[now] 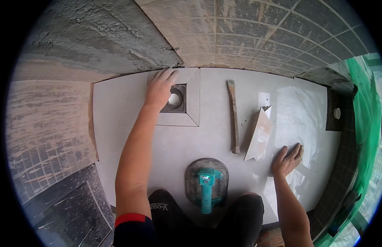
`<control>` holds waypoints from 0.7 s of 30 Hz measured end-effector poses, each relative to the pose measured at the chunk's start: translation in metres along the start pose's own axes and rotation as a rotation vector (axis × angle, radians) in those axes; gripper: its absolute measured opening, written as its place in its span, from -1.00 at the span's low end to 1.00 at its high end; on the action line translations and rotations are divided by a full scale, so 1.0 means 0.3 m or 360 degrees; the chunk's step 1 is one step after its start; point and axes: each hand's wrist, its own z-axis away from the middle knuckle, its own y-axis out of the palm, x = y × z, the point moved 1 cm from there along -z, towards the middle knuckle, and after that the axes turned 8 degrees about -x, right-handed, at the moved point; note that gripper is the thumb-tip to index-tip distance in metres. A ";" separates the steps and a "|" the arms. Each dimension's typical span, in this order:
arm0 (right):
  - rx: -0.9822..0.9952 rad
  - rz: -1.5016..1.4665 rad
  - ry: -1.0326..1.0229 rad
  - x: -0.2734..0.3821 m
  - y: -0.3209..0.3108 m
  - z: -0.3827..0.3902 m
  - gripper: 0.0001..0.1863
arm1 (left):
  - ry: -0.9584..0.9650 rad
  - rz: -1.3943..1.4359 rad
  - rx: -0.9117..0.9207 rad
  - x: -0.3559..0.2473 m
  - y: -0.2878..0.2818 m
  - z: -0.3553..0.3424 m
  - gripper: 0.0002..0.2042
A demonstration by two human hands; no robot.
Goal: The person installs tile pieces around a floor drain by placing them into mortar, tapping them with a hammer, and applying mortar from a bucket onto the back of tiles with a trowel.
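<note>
A smeared tiled wall (252,37) stands between grey plaster (104,37) and green netting (364,119).

The left hand (159,88) lies at a square drain (181,100), the right hand (288,160) on pale floor tiles (215,142), with a narrow bar (233,117), tile pieces (259,133) and a teal-handled tool (206,189) between.

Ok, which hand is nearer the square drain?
Left. The left hand partly covers the left edge of the square drain. The right hand is well off to the lower right, beyond the long bar.
</note>
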 end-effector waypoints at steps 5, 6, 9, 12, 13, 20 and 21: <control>0.0012 -0.0040 0.0028 0.002 -0.008 -0.008 -0.24 | -0.0445 0.0015 0.0144 -0.071 0.017 -0.007 -0.60; 0.0004 -0.0038 0.0028 0.007 -0.012 -0.013 -0.24 | -0.0588 0.0025 0.0164 -0.098 0.023 -0.020 -0.60; 0.0006 -0.0033 0.0008 0.014 -0.009 -0.003 -0.24 | -0.0706 -0.0036 -0.0088 -0.174 0.096 -0.025 -0.64; -0.0010 -0.0027 0.0015 0.002 -0.008 -0.006 -0.24 | -0.0700 -0.0056 -0.0274 -0.172 0.151 -0.024 -0.60; -0.0006 -0.0024 0.0015 0.002 -0.006 -0.002 -0.24 | -0.0693 -0.0044 -0.0303 -0.161 0.156 -0.018 -0.58; -0.0002 0.0006 0.0005 -0.013 0.014 0.003 -0.24 | -0.0641 -0.0052 -0.0265 -0.153 0.131 -0.007 -0.55; 0.0000 0.0020 0.0005 -0.014 0.011 0.002 -0.24 | -0.0626 -0.0071 -0.0258 -0.157 0.131 -0.007 -0.55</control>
